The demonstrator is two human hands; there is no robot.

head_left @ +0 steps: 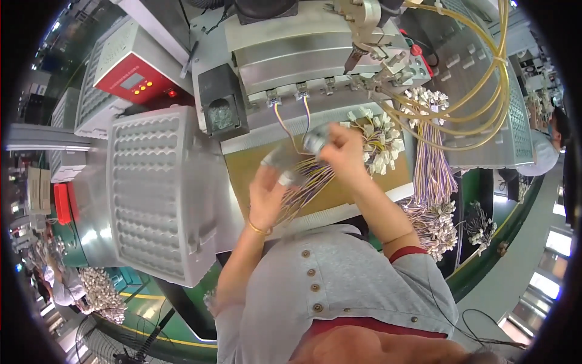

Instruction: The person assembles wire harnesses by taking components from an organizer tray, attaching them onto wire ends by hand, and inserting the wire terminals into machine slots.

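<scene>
My right hand [345, 151] is closed over the work board, its fingers curled and their grey-wrapped tips blurred; what they hold, if anything, I cannot make out. Lower and to the left, my left hand [267, 197] is smeared by motion, with a pale covering on a fingertip. Between and below the hands lies a bundle of purple, yellow and white wires [312, 185] on the brown board [245, 173]. Two wire leads [307, 115] run down from small clamps [302, 91] on the machine front. White connectors [382, 142] cluster right of my right hand.
A black box with a round well [221, 115] stands left of the board. Further left is a grey ridged tray [148, 194] and a red-fronted control box [136, 79]. Yellow tubes [500, 60] loop at the upper right, above hanging wire harnesses [431, 164]. A nozzle [356, 57] points down.
</scene>
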